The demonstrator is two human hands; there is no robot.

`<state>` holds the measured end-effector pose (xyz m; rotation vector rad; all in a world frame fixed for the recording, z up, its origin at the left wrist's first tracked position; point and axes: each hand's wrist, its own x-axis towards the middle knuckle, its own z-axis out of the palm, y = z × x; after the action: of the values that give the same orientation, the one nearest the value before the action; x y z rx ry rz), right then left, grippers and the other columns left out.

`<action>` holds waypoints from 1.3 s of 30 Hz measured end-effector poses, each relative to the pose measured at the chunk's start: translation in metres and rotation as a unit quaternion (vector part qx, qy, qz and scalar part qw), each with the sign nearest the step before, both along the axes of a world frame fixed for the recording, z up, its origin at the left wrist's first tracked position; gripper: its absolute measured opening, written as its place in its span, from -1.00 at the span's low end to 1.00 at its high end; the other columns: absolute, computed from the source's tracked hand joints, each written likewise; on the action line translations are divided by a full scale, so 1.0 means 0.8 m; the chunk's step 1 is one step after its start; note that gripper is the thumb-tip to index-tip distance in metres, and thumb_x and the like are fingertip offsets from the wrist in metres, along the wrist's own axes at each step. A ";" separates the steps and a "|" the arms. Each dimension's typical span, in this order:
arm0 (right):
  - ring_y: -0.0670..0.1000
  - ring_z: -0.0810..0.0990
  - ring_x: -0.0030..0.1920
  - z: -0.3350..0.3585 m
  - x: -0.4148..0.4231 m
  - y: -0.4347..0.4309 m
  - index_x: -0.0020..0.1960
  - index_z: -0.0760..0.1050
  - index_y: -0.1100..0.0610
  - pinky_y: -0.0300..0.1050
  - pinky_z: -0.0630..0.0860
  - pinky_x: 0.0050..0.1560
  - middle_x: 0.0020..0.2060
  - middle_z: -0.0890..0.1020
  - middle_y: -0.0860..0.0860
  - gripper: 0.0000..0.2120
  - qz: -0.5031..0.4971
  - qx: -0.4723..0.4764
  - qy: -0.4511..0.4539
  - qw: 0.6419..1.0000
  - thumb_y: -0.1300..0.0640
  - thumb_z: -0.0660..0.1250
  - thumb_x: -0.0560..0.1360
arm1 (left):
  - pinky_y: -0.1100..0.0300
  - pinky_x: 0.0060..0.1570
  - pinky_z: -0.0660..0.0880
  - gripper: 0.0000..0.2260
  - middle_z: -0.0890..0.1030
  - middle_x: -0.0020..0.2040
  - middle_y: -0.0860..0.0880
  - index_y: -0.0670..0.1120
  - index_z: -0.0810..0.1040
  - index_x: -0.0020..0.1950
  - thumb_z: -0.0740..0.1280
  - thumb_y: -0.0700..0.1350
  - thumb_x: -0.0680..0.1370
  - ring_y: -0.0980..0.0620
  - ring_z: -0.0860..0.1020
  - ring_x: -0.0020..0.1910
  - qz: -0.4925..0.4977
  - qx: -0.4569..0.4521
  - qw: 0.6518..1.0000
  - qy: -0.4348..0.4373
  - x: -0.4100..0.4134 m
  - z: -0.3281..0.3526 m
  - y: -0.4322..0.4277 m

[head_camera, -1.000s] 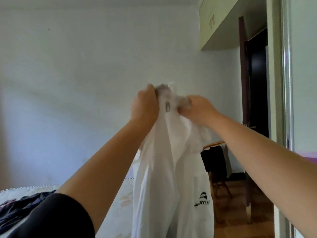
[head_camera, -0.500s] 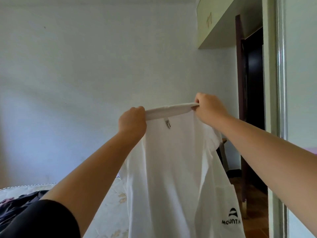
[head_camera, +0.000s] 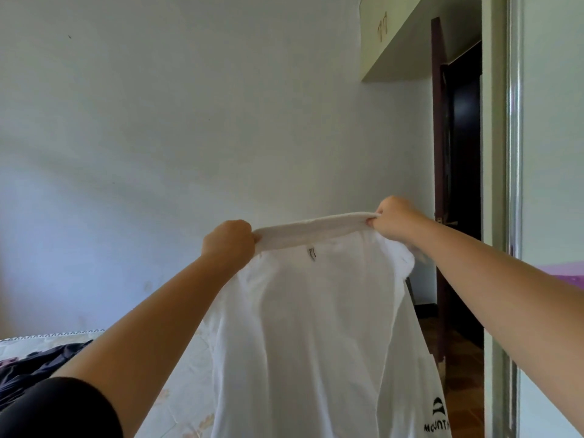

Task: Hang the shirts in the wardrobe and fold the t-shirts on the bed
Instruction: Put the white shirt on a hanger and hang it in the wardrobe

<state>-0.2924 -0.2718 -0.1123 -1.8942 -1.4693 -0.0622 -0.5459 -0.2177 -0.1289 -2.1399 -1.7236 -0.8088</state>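
Note:
A white t-shirt (head_camera: 319, 336) hangs in the air in front of me, stretched by its collar band, with a small label under the collar and a black logo at the lower right. My left hand (head_camera: 229, 243) grips the left end of the collar. The right end is gripped by my right hand (head_camera: 395, 219), slightly higher. The shirt's lower part runs out of the frame at the bottom. Below and behind it lies the bed (head_camera: 186, 390) with a pale patterned cover.
Dark clothes (head_camera: 34, 365) lie heaped on the bed at the lower left. A white wall fills the background. At the right stand a wardrobe frame with a metal edge (head_camera: 513, 216) and a dark doorway (head_camera: 463, 191); an overhead cupboard (head_camera: 388, 30) hangs above.
My hands have pulled apart from a bunched grip, spreading the collar wide. The shirt has opened out flat and hangs lower; the right hand moved further right.

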 end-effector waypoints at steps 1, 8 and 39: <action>0.10 0.45 -0.25 -0.005 -0.004 0.002 -0.22 0.40 0.23 -0.16 0.30 -0.37 -0.30 0.43 0.11 -0.82 0.011 -0.025 0.016 1.000 0.21 0.24 0.54 | 0.14 -0.21 0.33 -0.70 0.42 -0.25 -0.05 -0.17 0.36 -0.25 0.11 -0.08 0.63 -0.04 0.42 -0.19 -0.004 -0.026 1.000 -0.011 0.000 0.000 0.005; 0.17 0.52 -0.03 0.071 -0.044 0.001 -0.02 0.48 0.24 -0.08 0.37 -0.12 -0.08 0.56 0.20 -0.86 0.037 0.293 0.137 0.946 0.17 0.25 0.54 | 0.21 -0.26 0.16 -0.76 0.49 -0.21 -0.16 -0.20 0.44 -0.19 0.13 -0.13 0.63 -0.13 0.43 -0.19 -0.074 0.224 0.924 -0.300 0.010 0.095 -0.026; -0.06 0.44 -0.27 -0.010 -0.280 -0.012 -0.03 0.35 0.16 -0.26 0.39 -0.33 -0.26 0.45 -0.04 -0.90 0.362 0.182 0.314 0.858 0.13 0.23 0.56 | 0.19 -0.35 0.04 -0.63 0.37 -0.36 -0.04 -0.16 0.27 -0.34 0.10 -0.07 0.65 -0.08 0.31 -0.30 0.094 0.294 0.903 -0.301 -0.169 0.059 -0.123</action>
<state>-0.5164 -0.2811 -0.1200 -0.8369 -1.4587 0.5450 -0.6813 -0.3157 -0.0820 -1.3695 -1.5937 -1.7905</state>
